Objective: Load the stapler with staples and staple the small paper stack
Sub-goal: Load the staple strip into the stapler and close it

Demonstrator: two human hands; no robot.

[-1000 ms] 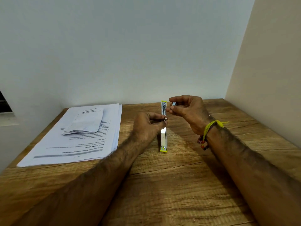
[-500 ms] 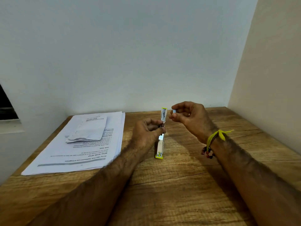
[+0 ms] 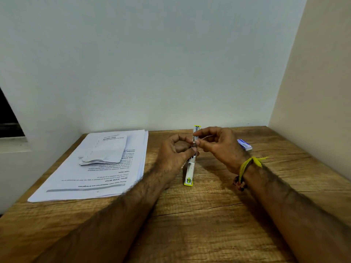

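Observation:
A white stapler with yellow-green ends (image 3: pixel 190 171) lies opened out flat on the wooden table (image 3: pixel 190 224), pointing away from me. My left hand (image 3: pixel 175 150) pinches it at the hinge. My right hand (image 3: pixel 218 145) pinches a thin strip of staples at the open metal channel (image 3: pixel 196 132); the strip is mostly hidden by my fingers. A small folded paper stack (image 3: pixel 105 150) rests on a larger printed stack of sheets (image 3: pixel 91 173) at the left. A small blue-and-white staple box (image 3: pixel 244 144) lies to the right behind my right hand.
White walls close in behind and to the right of the table. A dark window opening (image 3: pixel 7 118) sits at the far left. Bare wood lies in front of the stapler and along the right side.
My right hand has moved left and down onto the stapler's channel, uncovering the staple box behind it. The camera has tilted up slightly. The left hand holds the same spot.

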